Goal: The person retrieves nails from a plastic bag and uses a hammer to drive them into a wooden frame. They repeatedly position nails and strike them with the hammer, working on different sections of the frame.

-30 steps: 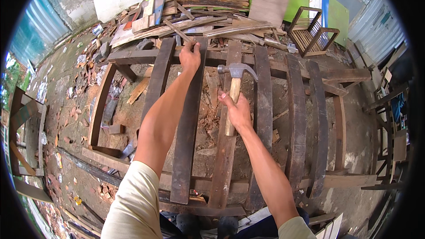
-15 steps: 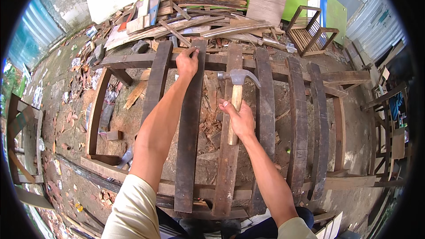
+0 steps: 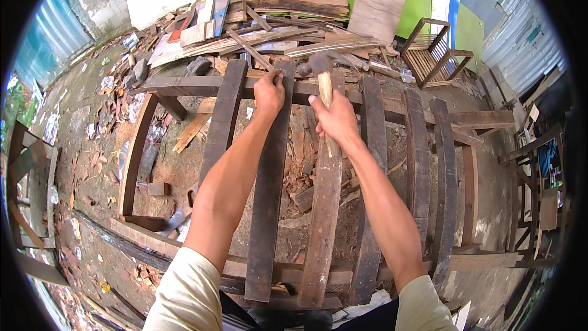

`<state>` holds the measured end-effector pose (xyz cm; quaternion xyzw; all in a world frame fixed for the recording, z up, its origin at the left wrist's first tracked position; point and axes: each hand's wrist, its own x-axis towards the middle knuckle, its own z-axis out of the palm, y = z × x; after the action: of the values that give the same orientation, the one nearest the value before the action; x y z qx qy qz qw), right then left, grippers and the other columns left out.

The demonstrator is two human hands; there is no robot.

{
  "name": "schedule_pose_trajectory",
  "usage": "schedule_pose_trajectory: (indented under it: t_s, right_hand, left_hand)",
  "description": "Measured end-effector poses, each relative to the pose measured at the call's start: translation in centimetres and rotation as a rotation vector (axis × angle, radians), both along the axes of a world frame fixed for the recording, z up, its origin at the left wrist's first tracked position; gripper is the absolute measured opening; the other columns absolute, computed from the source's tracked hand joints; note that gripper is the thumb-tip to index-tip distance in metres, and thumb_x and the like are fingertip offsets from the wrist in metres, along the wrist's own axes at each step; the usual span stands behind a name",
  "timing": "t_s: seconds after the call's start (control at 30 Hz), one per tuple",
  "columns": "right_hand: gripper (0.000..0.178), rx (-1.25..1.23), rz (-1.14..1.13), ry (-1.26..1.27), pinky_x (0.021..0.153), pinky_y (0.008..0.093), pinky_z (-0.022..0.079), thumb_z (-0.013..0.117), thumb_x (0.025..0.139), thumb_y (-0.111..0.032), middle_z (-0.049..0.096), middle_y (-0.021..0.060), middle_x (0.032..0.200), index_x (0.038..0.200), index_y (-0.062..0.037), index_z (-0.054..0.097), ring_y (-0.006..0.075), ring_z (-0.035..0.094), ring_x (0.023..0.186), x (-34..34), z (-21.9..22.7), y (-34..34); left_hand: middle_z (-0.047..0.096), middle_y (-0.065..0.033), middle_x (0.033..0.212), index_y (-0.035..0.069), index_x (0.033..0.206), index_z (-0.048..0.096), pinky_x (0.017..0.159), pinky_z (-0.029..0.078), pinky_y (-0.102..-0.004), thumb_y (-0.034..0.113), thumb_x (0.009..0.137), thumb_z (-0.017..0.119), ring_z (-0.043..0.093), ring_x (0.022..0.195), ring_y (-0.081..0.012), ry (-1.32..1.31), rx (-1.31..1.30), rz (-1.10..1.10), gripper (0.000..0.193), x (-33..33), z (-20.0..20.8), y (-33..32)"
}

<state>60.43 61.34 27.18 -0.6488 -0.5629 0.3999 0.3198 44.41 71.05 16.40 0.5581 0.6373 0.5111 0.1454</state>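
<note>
My right hand (image 3: 337, 117) grips the wooden handle of a claw hammer (image 3: 320, 63), its metal head raised over the far rail and slightly blurred. To its left, my left hand (image 3: 269, 93) rests at the far end of a dark plank (image 3: 267, 208), fingertips pinched together. Whatever sits between those fingertips is too small to make out. The plank lies across a rectangular timber frame (image 3: 190, 86), from far rail to near rail. Beside it on the right lies a browner plank (image 3: 321, 220), partly under my right hand and the hammer.
More dark slats (image 3: 415, 165) cross the frame on the right, and another slat (image 3: 225, 110) on the left. Behind stands a heap of scrap boards (image 3: 294, 6). A slatted wooden chair frame (image 3: 424, 61) sits at the back right. A small wood block (image 3: 158, 189) lies on the littered ground.
The hammer and my right hand have moved away from me, up toward the far rail and nearer my left hand. My left hand stays at the plank's far end. The view has shifted slightly.
</note>
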Motion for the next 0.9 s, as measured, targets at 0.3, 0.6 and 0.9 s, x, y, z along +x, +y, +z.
schedule_pose_trajectory:
  t_s: [0.3, 0.6, 0.9]
  right_hand:
    - [0.038, 0.076, 0.132, -0.135, 0.045, 0.0375, 0.053, 0.063, 0.094, -0.021, 0.065, 0.0158, 0.064, 0.109, 0.0131, 0.055, 0.0232, 0.065, 0.047, -2.3, 2.1, 4.6]
    - [0.041, 0.4, 0.109, -0.47, 0.079, 0.0502, 0.056, 0.064, 0.092, -0.025, 0.07, 0.0287, 0.087, 0.113, 0.0095, 0.057, 0.0421, 0.071, 0.082, -2.4, 0.1, 6.1]
    - [0.036, 0.209, 0.196, -0.49, 0.086, 0.051, 0.056, 0.062, 0.088, -0.019, 0.069, 0.0318, 0.096, 0.111, 0.0087, 0.058, 0.0459, 0.069, 0.092, -2.9, -0.2, 6.8]
  left_hand:
    - [0.074, -0.021, 0.1, 0.002, 0.108, 0.074, 0.084, 0.055, -0.0378, 0.023, 0.092, 0.069, 0.073, 0.094, -0.032, -0.08, -0.036, -0.032, 0.027, 0.0, 0.2, 0.0]
    - [0.072, -0.0228, 0.093, 0.004, 0.105, 0.076, 0.081, 0.055, -0.0407, 0.02, 0.092, 0.067, 0.072, 0.09, -0.0358, -0.055, 0.055, -0.005, 0.022, -0.1, -0.3, 0.3]
    - [0.072, -0.0225, 0.093, 0.007, 0.104, 0.077, 0.082, 0.055, -0.0416, 0.02, 0.09, 0.069, 0.071, 0.09, -0.0382, -0.022, 0.025, -0.015, 0.021, -0.3, -0.4, 0.2]
